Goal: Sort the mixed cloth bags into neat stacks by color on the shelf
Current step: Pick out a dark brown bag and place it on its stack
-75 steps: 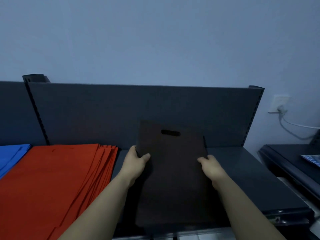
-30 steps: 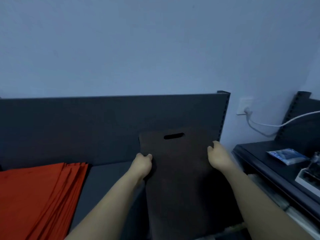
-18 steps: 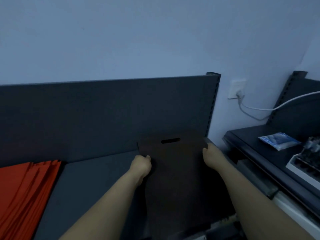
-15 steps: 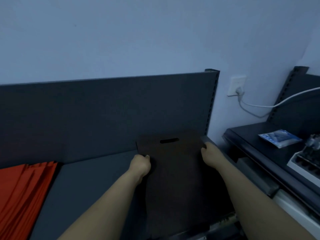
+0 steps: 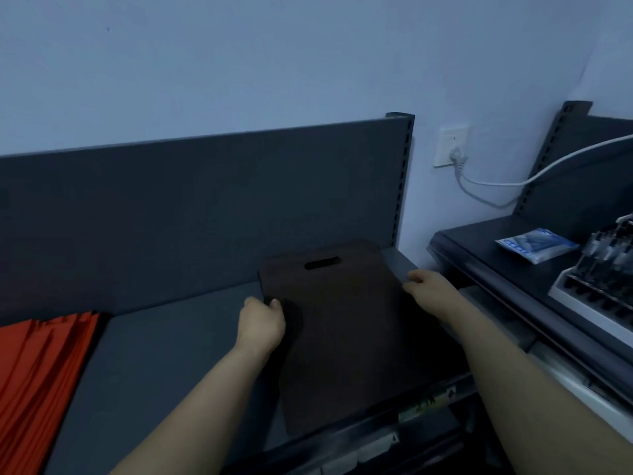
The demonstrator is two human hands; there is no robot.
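Brown bag (image 5: 346,330) lies at right edge of shelf (image 5: 171,354).

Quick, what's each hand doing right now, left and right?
Left hand: grips the left edge of the flat dark brown cloth bag.
Right hand: pinches the bag's right edge.

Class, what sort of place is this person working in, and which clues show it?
Probably a shop or stockroom: metal display shelving with slotted uprights, label strips on its front edge, and stacked orange cloth bags left of the brown bag.
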